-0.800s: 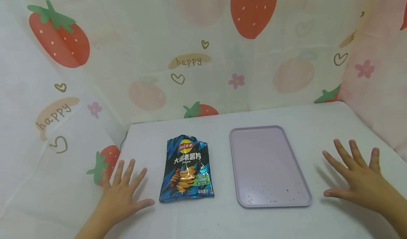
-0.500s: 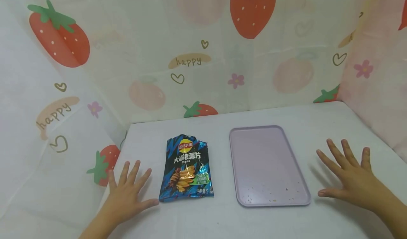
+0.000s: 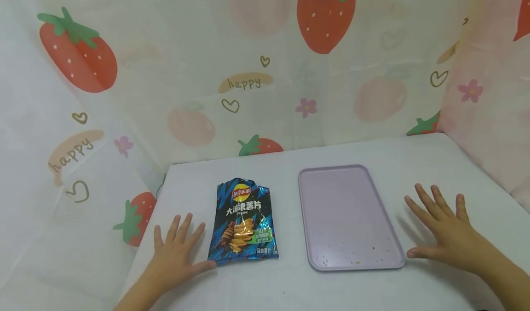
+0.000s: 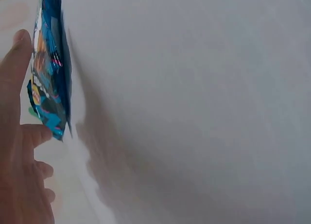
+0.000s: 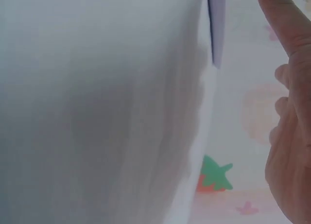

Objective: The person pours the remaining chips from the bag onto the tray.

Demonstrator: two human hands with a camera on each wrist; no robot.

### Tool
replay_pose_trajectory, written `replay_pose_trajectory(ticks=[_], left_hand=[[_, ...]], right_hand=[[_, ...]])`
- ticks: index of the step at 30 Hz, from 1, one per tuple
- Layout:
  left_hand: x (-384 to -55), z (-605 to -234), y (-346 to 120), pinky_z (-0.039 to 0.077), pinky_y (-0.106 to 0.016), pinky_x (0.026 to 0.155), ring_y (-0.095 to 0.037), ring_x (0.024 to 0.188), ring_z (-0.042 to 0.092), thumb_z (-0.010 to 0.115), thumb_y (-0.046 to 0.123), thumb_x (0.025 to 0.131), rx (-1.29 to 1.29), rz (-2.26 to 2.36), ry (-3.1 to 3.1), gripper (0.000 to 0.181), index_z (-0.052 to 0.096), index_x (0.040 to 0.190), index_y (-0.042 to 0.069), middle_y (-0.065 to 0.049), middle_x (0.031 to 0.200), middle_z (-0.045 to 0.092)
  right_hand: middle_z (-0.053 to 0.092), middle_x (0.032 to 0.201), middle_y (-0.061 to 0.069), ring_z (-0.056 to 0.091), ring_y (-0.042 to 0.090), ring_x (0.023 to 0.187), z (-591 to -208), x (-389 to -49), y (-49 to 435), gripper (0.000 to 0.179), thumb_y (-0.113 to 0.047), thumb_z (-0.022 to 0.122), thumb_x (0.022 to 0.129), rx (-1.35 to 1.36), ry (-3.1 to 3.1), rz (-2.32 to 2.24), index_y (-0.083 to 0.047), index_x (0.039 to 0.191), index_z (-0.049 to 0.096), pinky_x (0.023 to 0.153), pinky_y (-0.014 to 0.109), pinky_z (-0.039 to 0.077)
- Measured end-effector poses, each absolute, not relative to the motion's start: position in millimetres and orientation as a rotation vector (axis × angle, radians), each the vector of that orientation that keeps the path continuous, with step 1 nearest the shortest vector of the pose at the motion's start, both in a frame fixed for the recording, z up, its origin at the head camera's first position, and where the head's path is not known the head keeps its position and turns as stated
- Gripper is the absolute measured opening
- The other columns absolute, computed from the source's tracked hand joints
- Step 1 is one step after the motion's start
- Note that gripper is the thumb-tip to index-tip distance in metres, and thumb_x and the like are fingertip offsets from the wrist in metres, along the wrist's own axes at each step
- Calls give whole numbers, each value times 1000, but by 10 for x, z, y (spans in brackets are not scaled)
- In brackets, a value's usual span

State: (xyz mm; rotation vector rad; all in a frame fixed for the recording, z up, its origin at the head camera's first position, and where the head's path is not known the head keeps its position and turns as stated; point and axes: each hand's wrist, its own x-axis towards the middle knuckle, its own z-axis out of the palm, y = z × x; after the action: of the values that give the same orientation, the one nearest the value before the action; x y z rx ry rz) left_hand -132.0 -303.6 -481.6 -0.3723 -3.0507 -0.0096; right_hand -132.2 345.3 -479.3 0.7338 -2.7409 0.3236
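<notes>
A blue and black potato chip bag [image 3: 243,223] lies face up on the table, its top edge uneven. Just left of it in the head view, my left hand [image 3: 171,258] has its fingers spread, with the thumb tip at the bag's lower left corner; whether they touch, I cannot tell. In the left wrist view the bag [image 4: 48,68] appears edge-on beside my thumb. A light purple tray [image 3: 348,214] with small crumbs near its front lies right of the bag. My right hand [image 3: 449,237] hovers beside the tray's right edge, fingers spread, holding nothing.
The white table [image 3: 265,292] is backed by a strawberry-printed curtain [image 3: 339,99], which also hangs at both sides. A tiny dark speck lies on the table in front, between bag and tray.
My left hand has moved right, toward the chip bag. My right hand has moved left, toward the tray. Bag and tray have stayed in place; the head view has shifted slightly.
</notes>
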Motion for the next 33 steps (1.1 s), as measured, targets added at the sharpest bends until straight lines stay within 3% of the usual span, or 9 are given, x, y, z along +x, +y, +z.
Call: replay_pose_trajectory(ticks=[11,18,33], left_hand=[[-1337,-4880,-2890,4,-81,111,-49,152,18,51,96,71,-363,-30,-3085,116,48,153,14,-20,165,30],[-1349,-4936,-2842,6,-80,112,-48,152,20,50,99,67,-332,-103,-3118,124,47,153,10,-20,164,33],[-1432,-4911,-2661,13,-81,111,-48,149,27,72,82,70,-155,-447,-3193,109,54,144,3,-23,158,39]], right_hand=[[-4,173,9,-18,27,157,-4868,-1351,3369,124,-56,88,70,791,-2750,477,-13,164,19,114,65,-25],[-1,173,11,-18,19,157,-4900,-1350,3298,123,-53,87,73,839,-2750,578,-9,164,18,118,56,-24],[2,171,17,-19,1,152,-5065,-1332,3161,133,-55,88,67,938,-2767,757,-1,163,13,121,39,-22]])
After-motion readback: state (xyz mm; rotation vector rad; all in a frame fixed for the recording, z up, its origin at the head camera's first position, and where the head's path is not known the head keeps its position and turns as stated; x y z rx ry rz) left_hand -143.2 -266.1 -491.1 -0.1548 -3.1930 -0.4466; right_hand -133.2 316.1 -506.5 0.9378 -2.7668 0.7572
